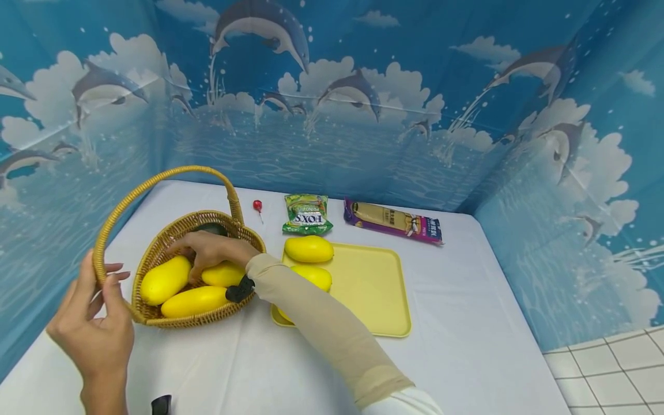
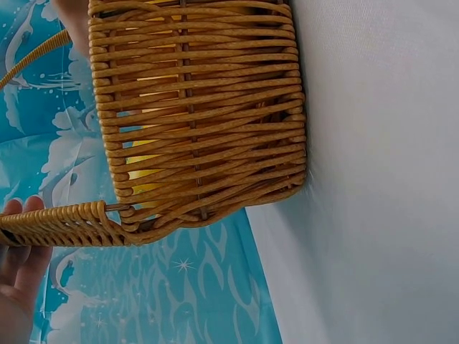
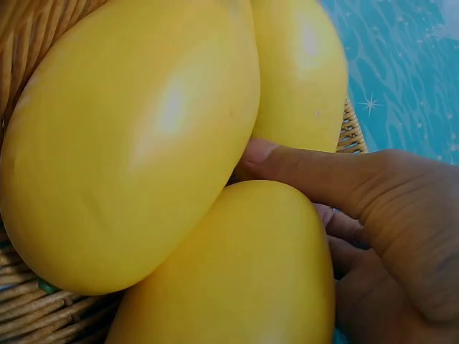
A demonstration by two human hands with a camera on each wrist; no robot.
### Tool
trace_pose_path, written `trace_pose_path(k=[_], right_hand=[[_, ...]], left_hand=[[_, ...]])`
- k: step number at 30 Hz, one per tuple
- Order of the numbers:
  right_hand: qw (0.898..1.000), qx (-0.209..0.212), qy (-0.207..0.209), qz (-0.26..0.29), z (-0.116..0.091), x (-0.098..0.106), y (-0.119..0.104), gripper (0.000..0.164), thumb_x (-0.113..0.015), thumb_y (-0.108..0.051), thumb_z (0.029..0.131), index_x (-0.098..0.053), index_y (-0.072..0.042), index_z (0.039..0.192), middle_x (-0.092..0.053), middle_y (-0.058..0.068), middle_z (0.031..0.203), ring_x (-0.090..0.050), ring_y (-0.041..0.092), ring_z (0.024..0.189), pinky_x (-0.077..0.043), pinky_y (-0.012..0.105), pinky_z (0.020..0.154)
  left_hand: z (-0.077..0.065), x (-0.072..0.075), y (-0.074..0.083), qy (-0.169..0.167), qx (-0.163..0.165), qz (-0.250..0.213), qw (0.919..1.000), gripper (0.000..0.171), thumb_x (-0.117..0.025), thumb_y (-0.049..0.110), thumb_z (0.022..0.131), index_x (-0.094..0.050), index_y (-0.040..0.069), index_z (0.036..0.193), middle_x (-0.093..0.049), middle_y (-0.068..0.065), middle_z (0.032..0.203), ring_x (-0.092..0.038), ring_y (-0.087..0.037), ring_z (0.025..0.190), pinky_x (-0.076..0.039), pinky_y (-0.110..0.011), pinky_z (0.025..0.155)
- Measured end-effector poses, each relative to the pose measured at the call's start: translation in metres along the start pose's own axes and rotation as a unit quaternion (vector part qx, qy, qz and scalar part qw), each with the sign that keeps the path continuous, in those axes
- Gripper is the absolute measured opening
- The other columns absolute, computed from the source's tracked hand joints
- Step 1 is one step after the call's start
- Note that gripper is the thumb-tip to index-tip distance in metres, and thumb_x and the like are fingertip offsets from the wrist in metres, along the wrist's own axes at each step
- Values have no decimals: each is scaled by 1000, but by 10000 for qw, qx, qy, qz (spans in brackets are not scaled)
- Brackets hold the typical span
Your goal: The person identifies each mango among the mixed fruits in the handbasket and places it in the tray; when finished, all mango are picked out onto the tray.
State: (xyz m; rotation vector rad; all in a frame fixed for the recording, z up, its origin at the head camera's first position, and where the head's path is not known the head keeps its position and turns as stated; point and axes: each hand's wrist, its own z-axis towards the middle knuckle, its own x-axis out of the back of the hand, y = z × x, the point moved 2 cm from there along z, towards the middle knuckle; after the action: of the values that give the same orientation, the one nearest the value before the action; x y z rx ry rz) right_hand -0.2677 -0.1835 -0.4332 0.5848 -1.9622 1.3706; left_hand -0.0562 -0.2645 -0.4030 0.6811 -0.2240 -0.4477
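Observation:
On the left of the table stands a wicker basket holding several yellow mangoes and a dark green thing. My left hand holds the left side of its arched handle between thumb and fingers. Inside the basket, my right hand reaches down among the mangoes with fingers spread. In the right wrist view its thumb points into the gap between the mangoes, right against a large mango. A nearer mango partly hides the other fingers.
A yellow tray right of the basket bears more mangoes, partly covered by my right sleeve. Behind it lie a green FOX'S candy bag and a purple pasta packet. A red lollipop lies beside the basket. Dolphin-print curtains surround the table.

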Motion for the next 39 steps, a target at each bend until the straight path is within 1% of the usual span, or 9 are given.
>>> trace_pose_path(k=[3, 8, 13, 15, 23, 26, 29, 34, 39], right_hand=[[9997, 53, 61, -251, -2, 1, -3, 69, -90, -12, 89, -63, -13, 153, -66, -2, 138, -59, 6, 107, -51, 9, 86], [9994, 129, 80, -312, -7, 8, -4, 58, -94, -23, 86, -71, -12, 138, -68, -5, 125, -59, 5, 104, -51, 9, 85], [9983, 478, 240, -236, -15, 21, -5, 45, -92, -32, 88, -75, -10, 123, -72, -5, 110, -62, 7, 91, -53, 13, 79], [9971, 639, 343, -241, -18, 26, -5, 42, -91, -33, 89, -76, -9, 121, -73, -4, 106, -62, 8, 87, -53, 14, 77], [9896, 996, 562, -875, -41, 43, -12, 41, -85, -39, 95, -78, -10, 124, -74, -3, 109, -60, 7, 85, -49, 14, 75], [9889, 961, 511, -1009, -52, 48, -15, 42, -84, -40, 95, -79, -8, 123, -75, 0, 109, -60, 9, 86, -49, 15, 75], [9892, 822, 488, -1116, -65, 52, -17, 49, -83, -41, 96, -76, -8, 131, -76, 2, 119, -63, 9, 97, -51, 14, 82], [9896, 708, 359, -1197, -94, 59, -21, 57, -82, -38, 97, -69, -7, 143, -71, 6, 140, -65, 11, 119, -50, 12, 98], [9912, 678, 289, -1096, -133, 65, -23, 49, -84, -35, 96, -74, -6, 135, -76, 7, 130, -68, 13, 110, -54, 15, 93]], left_hand=[[0, 0, 4, -14, 30, 55, 10000, 48, -65, -4, 102, -70, 17, 144, -75, -30, 108, -69, 11, 95, -53, -3, 87], [1, 0, 15, -1, 50, 5, 10000, 49, -64, -7, 101, -70, 17, 144, -76, -28, 108, -68, 12, 95, -53, -3, 87], [1, -1, 19, 30, 52, -53, 10000, 48, -65, -6, 101, -70, 17, 143, -77, -1, 112, -69, 11, 95, -54, -4, 88], [0, 0, 16, 52, 47, -109, 9999, 48, -65, -6, 101, -70, 17, 142, -76, 3, 112, -69, 10, 94, -54, -4, 88], [-2, 0, 0, -85, 29, 199, 9998, 47, -66, -2, 103, -69, 19, 145, -78, -15, 113, -68, 13, 95, -53, -3, 88], [-1, 2, -4, -70, 25, 213, 9997, 46, -67, 0, 103, -70, 19, 144, -78, -22, 113, -68, 13, 95, -53, -3, 87], [0, 3, -7, -85, 4, 206, 9998, 45, -67, 2, 103, -70, 19, 144, -77, -23, 113, -68, 13, 95, -53, -4, 87], [0, 4, -7, -116, 19, 340, 9994, 45, -66, 2, 104, -69, 21, 145, -77, -21, 113, -68, 14, 96, -53, -4, 88], [-2, 2, -5, -112, 54, 327, 9994, 46, -66, 2, 104, -69, 21, 145, -77, -24, 111, -68, 14, 96, -53, -4, 88]])
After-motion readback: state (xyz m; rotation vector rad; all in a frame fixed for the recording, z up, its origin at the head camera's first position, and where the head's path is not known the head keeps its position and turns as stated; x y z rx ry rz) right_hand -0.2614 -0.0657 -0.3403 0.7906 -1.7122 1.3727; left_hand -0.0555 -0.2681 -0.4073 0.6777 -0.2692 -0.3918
